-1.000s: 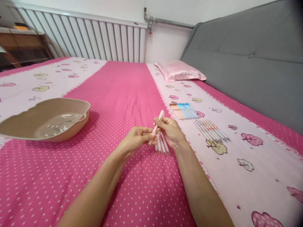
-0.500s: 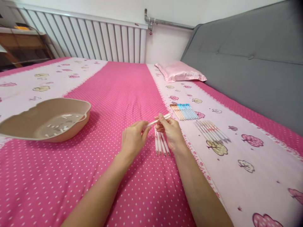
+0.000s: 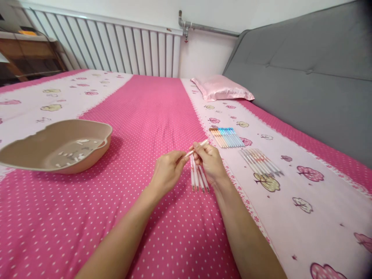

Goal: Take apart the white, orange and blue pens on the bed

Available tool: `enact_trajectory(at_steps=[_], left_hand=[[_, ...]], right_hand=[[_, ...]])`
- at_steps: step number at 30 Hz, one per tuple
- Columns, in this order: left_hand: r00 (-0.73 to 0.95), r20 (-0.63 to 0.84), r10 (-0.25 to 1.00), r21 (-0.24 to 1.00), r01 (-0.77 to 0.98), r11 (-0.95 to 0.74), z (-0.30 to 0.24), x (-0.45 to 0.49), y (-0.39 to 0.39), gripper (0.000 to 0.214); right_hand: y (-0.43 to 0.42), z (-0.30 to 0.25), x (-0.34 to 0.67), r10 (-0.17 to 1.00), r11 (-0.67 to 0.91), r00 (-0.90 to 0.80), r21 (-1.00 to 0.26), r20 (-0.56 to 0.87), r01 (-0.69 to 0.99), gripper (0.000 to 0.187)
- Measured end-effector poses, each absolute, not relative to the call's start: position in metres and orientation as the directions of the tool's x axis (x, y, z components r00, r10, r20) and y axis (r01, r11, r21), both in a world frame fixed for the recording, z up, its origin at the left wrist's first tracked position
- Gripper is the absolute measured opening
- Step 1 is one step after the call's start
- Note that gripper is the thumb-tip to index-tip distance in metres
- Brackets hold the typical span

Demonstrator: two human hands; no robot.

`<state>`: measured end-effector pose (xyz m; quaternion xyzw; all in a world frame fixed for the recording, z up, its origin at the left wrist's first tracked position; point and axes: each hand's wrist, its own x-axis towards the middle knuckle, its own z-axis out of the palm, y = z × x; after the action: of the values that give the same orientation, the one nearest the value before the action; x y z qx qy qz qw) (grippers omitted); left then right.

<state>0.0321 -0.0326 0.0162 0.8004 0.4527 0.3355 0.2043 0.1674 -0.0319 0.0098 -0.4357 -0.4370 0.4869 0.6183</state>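
A pale pen (image 3: 205, 142) is held aslant between my two hands, above the pink dotted bedspread. My left hand (image 3: 168, 167) pinches its lower left end, and the fingertips hide that tip. Closer to the upper right end, my right hand (image 3: 209, 159) grips the barrel with thumb and fingers closed. Just beneath my hands, several white and pink pens (image 3: 198, 179) lie side by side with their points toward me. My right hand covers part of them.
To the left stands a beige basin (image 3: 87, 164) with small white pieces inside. On the right lie a row of blue and orange pens (image 3: 228, 138) and a row of pale pens (image 3: 260, 162). Farther back are a pink pillow (image 3: 222, 88), a grey headboard (image 3: 302, 73) and a white radiator (image 3: 116, 46).
My left hand has shifted slightly right along the pen, closer to my right hand. My right hand keeps its grip in nearly the same place.
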Motion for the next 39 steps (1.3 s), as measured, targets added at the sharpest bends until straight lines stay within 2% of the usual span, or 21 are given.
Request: enact_trajectory(at_steps=[3,6,10,13,15,17,18,20,22,24,26,30,33,35,37,39], left_hand=[[0.42,0.211,0.883,0.843,0.379,-0.382,0.018,0.03,-0.031,0.03],[0.518,0.025,0.855,0.983,0.142,-0.114,0.021,0.027,-0.03,0.03],[0.645,-0.154,0.748,0.973,-0.035,0.23,0.025,0.023,-0.032,0.031],[0.685,-0.198,0.701,0.949,-0.045,0.312,0.025,0.022,-0.032,0.038],[0.651,-0.174,0.739,0.973,0.001,0.229,0.024,0.021,-0.031,0.046],[0.521,-0.051,0.852,0.992,0.127,-0.018,0.024,0.02,-0.029,0.047],[0.437,0.068,0.897,0.958,0.221,-0.18,0.024,0.02,-0.028,0.045],[0.326,0.328,0.886,0.793,0.415,-0.446,0.023,0.019,-0.026,0.044],[0.304,0.485,0.82,0.63,0.528,-0.569,0.022,0.02,-0.026,0.041],[0.291,0.534,0.793,0.569,0.57,-0.593,0.021,0.022,-0.026,0.026],[0.271,0.514,0.814,0.592,0.574,-0.566,0.021,0.024,-0.027,0.022],[0.304,0.251,0.919,0.77,0.512,-0.38,0.022,0.023,-0.026,0.037],[0.294,0.073,0.953,0.866,0.454,-0.207,0.021,0.021,-0.025,0.052],[0.242,0.107,0.964,0.86,0.464,-0.212,0.02,0.02,-0.025,0.051],[0.213,0.265,0.94,0.795,0.504,-0.338,0.021,0.021,-0.025,0.042],[0.242,0.442,0.864,0.681,0.536,-0.498,0.021,0.023,-0.026,0.038]], right_hand=[[-0.032,0.01,0.172,0.984,0.162,0.106,-0.968,0.144,-0.191,0.029],[-0.033,0.013,0.177,0.985,0.174,0.052,-0.963,0.167,-0.204,0.027],[-0.039,0.021,0.181,0.987,0.138,-0.041,-0.953,0.155,-0.271,0.026],[-0.042,0.026,0.181,0.987,0.107,-0.082,-0.941,0.141,-0.32,0.025],[-0.042,0.026,0.181,0.989,0.105,-0.062,-0.936,0.134,-0.335,0.025],[-0.04,0.025,0.182,0.992,0.118,0.006,-0.936,0.123,-0.332,0.025],[-0.038,0.023,0.182,0.992,0.126,0.051,-0.936,0.116,-0.328,0.025],[-0.035,0.022,0.183,0.986,0.142,0.131,-0.936,0.104,-0.321,0.026],[-0.034,0.021,0.184,0.98,0.154,0.174,-0.935,0.101,-0.321,0.026],[-0.034,0.021,0.185,0.977,0.159,0.186,-0.93,0.101,-0.331,0.025],[-0.034,0.021,0.185,0.976,0.161,0.192,-0.924,0.098,-0.346,0.024],[-0.033,0.02,0.184,0.973,0.163,0.214,-0.916,0.087,-0.367,0.022],[-0.032,0.019,0.184,0.974,0.146,0.217,-0.914,0.066,-0.379,0.021],[-0.031,0.018,0.183,0.973,0.139,0.224,-0.91,0.053,-0.39,0.021],[-0.031,0.018,0.183,0.971,0.142,0.235,-0.908,0.05,-0.394,0.02],[-0.03,0.017,0.183,0.968,0.149,0.244,-0.907,0.053,-0.394,0.019]])
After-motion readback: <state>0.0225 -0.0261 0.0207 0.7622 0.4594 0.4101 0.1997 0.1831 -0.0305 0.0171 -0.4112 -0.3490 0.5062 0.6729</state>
